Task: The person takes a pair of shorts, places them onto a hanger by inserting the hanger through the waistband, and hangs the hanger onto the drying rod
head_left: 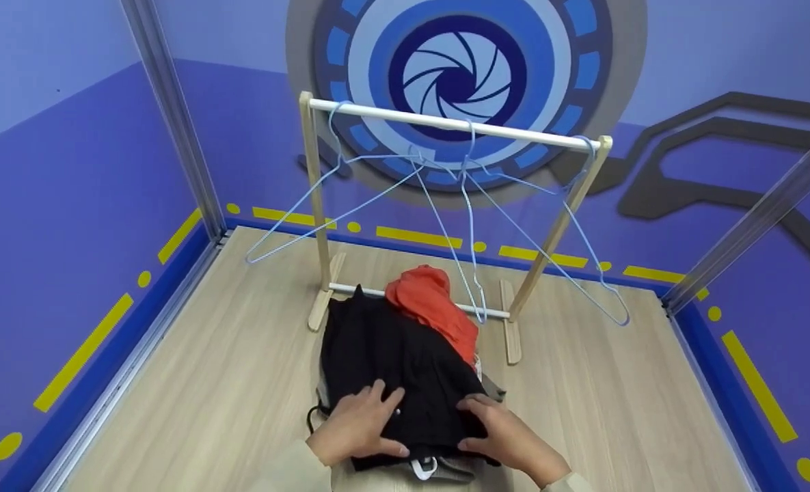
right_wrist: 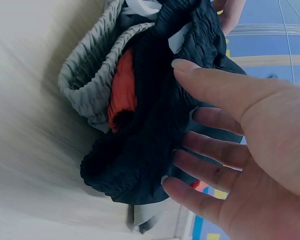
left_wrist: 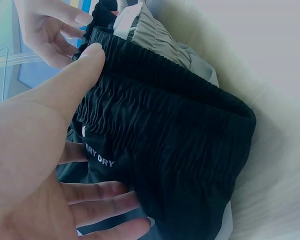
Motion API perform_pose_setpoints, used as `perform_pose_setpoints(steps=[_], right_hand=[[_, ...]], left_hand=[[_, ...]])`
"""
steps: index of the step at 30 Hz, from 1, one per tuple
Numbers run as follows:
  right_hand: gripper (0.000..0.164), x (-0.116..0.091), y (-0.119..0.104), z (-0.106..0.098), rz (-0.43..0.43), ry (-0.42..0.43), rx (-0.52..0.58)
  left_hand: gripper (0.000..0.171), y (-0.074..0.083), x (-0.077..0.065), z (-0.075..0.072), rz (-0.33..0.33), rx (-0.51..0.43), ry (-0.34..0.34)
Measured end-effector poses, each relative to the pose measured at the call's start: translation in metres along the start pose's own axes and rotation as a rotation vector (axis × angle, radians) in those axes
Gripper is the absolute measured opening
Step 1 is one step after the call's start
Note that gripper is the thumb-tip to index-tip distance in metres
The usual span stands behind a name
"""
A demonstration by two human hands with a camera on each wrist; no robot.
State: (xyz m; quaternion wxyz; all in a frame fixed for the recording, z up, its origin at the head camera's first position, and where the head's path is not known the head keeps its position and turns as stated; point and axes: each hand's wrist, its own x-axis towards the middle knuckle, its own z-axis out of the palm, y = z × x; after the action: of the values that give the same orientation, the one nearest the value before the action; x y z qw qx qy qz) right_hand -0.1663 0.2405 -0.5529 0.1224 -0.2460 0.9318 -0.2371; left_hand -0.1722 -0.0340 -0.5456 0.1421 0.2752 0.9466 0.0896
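A pair of black shorts (head_left: 405, 355) lies on top of a small pile of clothes, its gathered elastic waistband towards me. My left hand (head_left: 357, 424) rests on the left part of the waistband, thumb at its upper edge and fingers spread over the cloth beside white lettering. At the right part, my right hand (head_left: 510, 437) touches the shorts with its thumb and loosely bent fingers apart. Under the black cloth, a grey elastic waistband (right_wrist: 85, 85) and red fabric (right_wrist: 123, 87) show. A red garment (head_left: 432, 297) sticks out at the far right of the pile.
Behind the pile stands a wooden clothes rack (head_left: 315, 205) with a white rail (head_left: 405, 117). Several light-blue wire hangers (head_left: 288, 215) hang from it, some reaching out past the rack. Blue panel walls (head_left: 90, 225) enclose the wooden tabletop (head_left: 227, 355).
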Motion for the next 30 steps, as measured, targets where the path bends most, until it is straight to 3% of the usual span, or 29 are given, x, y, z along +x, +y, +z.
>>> perform_pose_setpoints(steps=[9, 17, 27, 30], right_hand=[[0.062, 0.001, 0.001, 0.005, 0.004, -0.022, -0.031], [0.045, 0.002, 0.001, 0.007, -0.004, 0.008, -0.039], [0.03, -0.001, 0.004, 0.003, -0.038, 0.052, -0.066], [0.026, 0.0, 0.005, 0.002, -0.059, 0.076, -0.064]], left_hand=[[0.085, 0.0, 0.003, 0.006, -0.022, 0.012, -0.044], [0.07, 0.0, 0.001, 0.009, 0.003, 0.005, 0.001], [0.068, -0.002, 0.0, 0.011, 0.01, -0.049, -0.045], [0.068, -0.006, -0.001, 0.012, 0.014, -0.026, -0.023]])
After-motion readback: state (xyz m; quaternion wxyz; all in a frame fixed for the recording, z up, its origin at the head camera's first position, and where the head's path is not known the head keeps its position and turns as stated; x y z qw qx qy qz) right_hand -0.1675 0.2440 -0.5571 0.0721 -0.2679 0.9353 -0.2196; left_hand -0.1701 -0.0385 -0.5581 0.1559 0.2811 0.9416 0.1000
